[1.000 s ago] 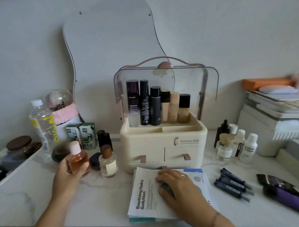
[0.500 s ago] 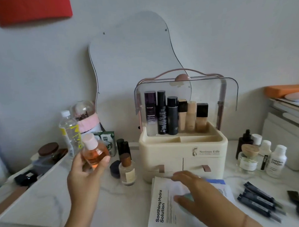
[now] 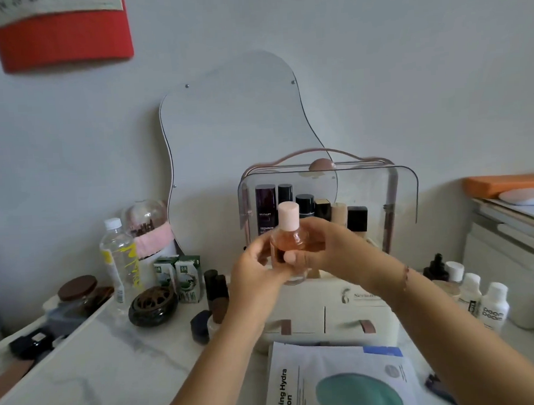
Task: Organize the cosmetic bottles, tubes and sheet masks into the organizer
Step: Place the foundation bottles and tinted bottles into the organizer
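Observation:
A clear bottle of orange liquid with a pink cap [image 3: 289,232] is held upright in front of the cream organizer [image 3: 332,319]. My left hand [image 3: 257,282] grips it from the left and my right hand [image 3: 326,248] from the right. The organizer's clear lid is raised, and several dark and beige bottles [image 3: 305,206] stand in its top tray. Sheet masks [image 3: 337,380] lie stacked on the table before the two shut drawers. Small white bottles [image 3: 490,302] stand to the organizer's right; a brown-capped bottle [image 3: 217,311] stands to its left.
A wavy mirror [image 3: 238,127] leans on the wall behind. At the left are a water bottle [image 3: 121,257], two green cartons [image 3: 183,276], a dark round bowl [image 3: 152,305] and a jar with a brown lid [image 3: 77,290]. White boxes [image 3: 512,252] are stacked at the right.
My left hand lifted the orange bottle from the table up in front of the organizer. My right hand left the sheet masks and took hold of the bottle too. The camera tilted up.

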The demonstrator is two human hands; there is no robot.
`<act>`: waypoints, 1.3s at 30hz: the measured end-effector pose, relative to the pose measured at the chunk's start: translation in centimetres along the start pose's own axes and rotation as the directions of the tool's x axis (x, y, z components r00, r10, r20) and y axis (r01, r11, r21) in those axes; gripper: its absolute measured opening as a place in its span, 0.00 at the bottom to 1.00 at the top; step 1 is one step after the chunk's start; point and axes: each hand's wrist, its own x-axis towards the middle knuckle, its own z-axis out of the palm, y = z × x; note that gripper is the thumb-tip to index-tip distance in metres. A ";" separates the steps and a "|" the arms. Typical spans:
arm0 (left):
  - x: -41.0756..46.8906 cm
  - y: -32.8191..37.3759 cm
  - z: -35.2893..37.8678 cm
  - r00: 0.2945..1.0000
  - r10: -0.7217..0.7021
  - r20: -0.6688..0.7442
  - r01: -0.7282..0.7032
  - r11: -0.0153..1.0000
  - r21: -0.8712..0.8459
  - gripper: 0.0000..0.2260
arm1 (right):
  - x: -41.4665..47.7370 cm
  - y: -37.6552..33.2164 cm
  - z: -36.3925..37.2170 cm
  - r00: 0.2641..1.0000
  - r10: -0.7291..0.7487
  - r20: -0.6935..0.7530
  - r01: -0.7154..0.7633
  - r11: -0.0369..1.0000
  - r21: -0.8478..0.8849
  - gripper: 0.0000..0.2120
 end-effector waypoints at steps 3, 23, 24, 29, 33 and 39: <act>0.8 -0.3 1.0 0.997 0.078 0.031 -0.080 0.993 0.087 0.22 | 1.9 0.8 -0.4 0.998 0.040 -0.054 -0.035 0.997 0.074 0.15; -2.9 -6.7 -0.8 0.917 0.398 -0.021 -0.359 0.847 0.392 0.18 | 9.3 4.0 3.7 0.923 0.128 -0.362 -0.198 0.967 -0.162 0.23; -2.9 -6.9 -0.8 0.917 0.398 -0.020 -0.359 0.847 0.392 0.18 | 9.5 4.0 3.8 0.921 0.134 -0.365 -0.204 0.965 -0.162 0.23; -2.9 -7.0 -0.9 0.918 0.396 -0.013 -0.362 0.851 0.381 0.21 | 10.1 3.9 4.3 0.907 0.143 -0.397 -0.233 0.954 -0.189 0.22; -2.9 -7.1 -0.9 0.921 0.390 -0.009 -0.359 0.856 0.373 0.19 | 10.0 3.5 4.7 0.892 0.139 -0.429 -0.252 0.943 -0.219 0.23; -3.0 -6.9 -1.1 0.925 0.380 0.010 -0.358 0.862 0.360 0.22 | 9.6 2.8 4.8 0.891 0.120 -0.438 -0.261 0.924 -0.279 0.23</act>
